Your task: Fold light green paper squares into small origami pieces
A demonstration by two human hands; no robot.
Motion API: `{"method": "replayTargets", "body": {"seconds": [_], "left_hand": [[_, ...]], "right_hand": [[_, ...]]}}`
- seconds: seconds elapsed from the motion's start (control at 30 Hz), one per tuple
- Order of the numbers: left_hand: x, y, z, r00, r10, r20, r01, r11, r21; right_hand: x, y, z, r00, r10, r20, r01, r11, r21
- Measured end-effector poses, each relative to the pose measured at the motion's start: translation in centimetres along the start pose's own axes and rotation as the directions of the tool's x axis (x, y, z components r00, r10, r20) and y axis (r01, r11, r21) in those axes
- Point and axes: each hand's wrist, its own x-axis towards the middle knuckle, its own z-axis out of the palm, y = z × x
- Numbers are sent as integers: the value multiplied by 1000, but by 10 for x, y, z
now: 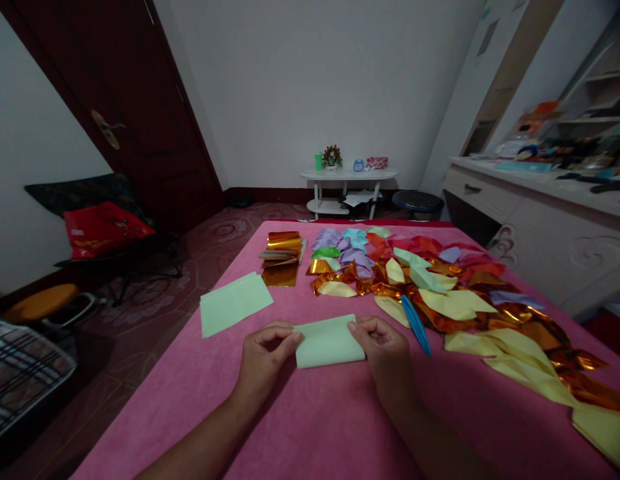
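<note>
A light green sheet of paper (330,344), curved over on itself, is held up between my two hands above the pink cloth. My left hand (267,353) pinches its left edge with thumb and fingers. At the upper right corner, my right hand (385,343) grips it the same way. To the left lies a small stack of flat green paper sheets (235,305). Behind it stands a pile of folded gold foil paper (281,257). A blue folded paper piece (416,325) rests just beyond my right hand.
Many folded papers spread over the right of the pink-covered table (190,400), among them yellow pieces (520,360), purple pieces (357,259) and red pieces (425,247). A chair with a red bag (107,230) stands at the left. A white dresser (550,213) is on the right.
</note>
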Motion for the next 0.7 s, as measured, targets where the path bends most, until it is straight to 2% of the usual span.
{"method": "replayTargets", "body": {"seconds": [0.43, 0.7], "left_hand": [[2, -3, 0, 1000, -16, -17, 16, 1000, -25], [2, -1, 0, 996, -86, -24, 84, 995, -57]], "right_hand": [[1, 2, 0, 997, -71, 16, 71, 997, -5], [0, 2, 0, 999, -35, 2, 35, 999, -20]]}}
